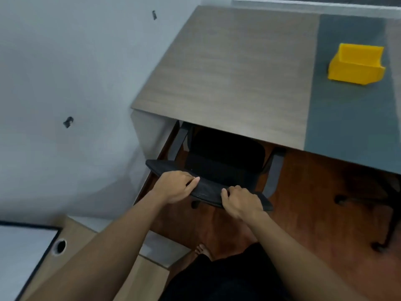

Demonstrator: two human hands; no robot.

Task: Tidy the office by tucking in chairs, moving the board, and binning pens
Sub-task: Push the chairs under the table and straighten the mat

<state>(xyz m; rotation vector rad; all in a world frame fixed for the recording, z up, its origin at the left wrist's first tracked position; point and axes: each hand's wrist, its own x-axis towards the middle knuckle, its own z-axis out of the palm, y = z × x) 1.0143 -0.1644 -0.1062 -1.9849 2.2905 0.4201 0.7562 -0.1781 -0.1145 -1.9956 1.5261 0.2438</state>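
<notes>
A black office chair [225,168] stands at the wooden desk [234,68], its seat partly under the desk's front edge. My left hand [176,187] grips the top of the chair's backrest at its left part, thumb lying along the rim. My right hand [239,203] grips the same rim further right, fingers curled over it. A yellow bin [357,65] sits on the grey strip at the desk's right side. A white board with a black frame [23,253] shows at the bottom left corner. No pens are in sight.
A pale wall [65,83] runs along the left, close to the desk's side panel. Another chair's wheeled base [377,222] stands on the brown floor at the right. A second wooden desk with a cable hole [60,246] is at the lower left.
</notes>
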